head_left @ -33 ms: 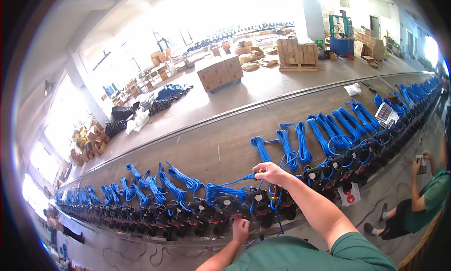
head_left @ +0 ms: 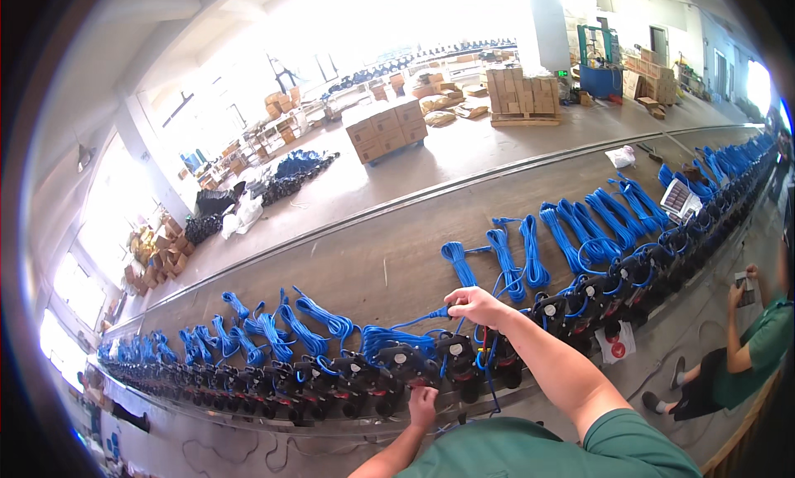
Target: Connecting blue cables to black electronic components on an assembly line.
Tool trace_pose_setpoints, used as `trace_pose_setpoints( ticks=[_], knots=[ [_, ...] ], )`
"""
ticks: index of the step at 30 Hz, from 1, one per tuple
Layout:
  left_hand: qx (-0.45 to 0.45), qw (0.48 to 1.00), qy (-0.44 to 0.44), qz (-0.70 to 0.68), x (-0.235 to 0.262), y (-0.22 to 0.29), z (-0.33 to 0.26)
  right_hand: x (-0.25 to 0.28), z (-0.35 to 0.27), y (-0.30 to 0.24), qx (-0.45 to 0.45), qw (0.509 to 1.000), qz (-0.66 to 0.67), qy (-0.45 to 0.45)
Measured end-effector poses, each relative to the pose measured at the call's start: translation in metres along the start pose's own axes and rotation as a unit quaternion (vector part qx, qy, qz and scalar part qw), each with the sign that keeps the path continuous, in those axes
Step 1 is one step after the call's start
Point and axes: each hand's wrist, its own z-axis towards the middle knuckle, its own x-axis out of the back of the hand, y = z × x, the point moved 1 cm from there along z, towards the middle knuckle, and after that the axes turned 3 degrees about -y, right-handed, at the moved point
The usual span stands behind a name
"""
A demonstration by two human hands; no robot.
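Note:
My right hand (head_left: 479,306) is closed in a pinch on the dark plug end of a blue cable (head_left: 432,314), which runs left from the fingers toward a coiled bundle (head_left: 389,339). My left hand (head_left: 423,405) is lower and nearer my body, its curled fingers against the underside of a black pump-like unit (head_left: 407,360); the fingertips are partly hidden. That unit has a round pale label on top. Just to its right, another black unit (head_left: 454,350) stands between my hands, with a thin blue cable hanging beside it.
Long rows of black units with blue cable coils (head_left: 571,234) line the near edge of the conveyor belt (head_left: 348,258). A white printed box (head_left: 681,200) and plastic bag (head_left: 621,156) lie farther right. A co-worker (head_left: 749,345) sits at the right. Cartons (head_left: 385,128) stand beyond the belt.

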Motion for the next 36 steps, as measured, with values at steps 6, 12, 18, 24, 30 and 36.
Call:
trace_pose_setpoints(
  ticks=[6,12,18,24,30,36],
  knots=[
    [0.318,0.519,-0.018,-0.793,0.007,-0.030,0.004,0.001,-0.003,-0.006,-0.006,1.000,-0.017,-0.008],
    [0.325,0.534,0.004,-0.781,0.005,-0.035,0.005,0.001,-0.001,-0.002,-0.005,1.000,-0.013,-0.007],
    [0.360,0.540,0.021,-0.760,0.006,-0.031,0.006,0.001,-0.003,-0.005,-0.007,1.000,-0.017,-0.004],
    [0.285,0.876,0.054,-0.385,0.006,-0.001,0.002,0.001,0.002,0.002,-0.001,1.000,-0.016,-0.004],
    [-0.187,0.957,-0.079,0.207,0.031,0.032,0.009,0.001,-0.003,-0.004,-0.004,1.000,-0.019,0.003],
    [-0.225,0.940,-0.082,0.242,0.025,0.016,0.004,-0.001,-0.002,-0.013,-0.032,0.999,-0.040,0.004]
  ],
)
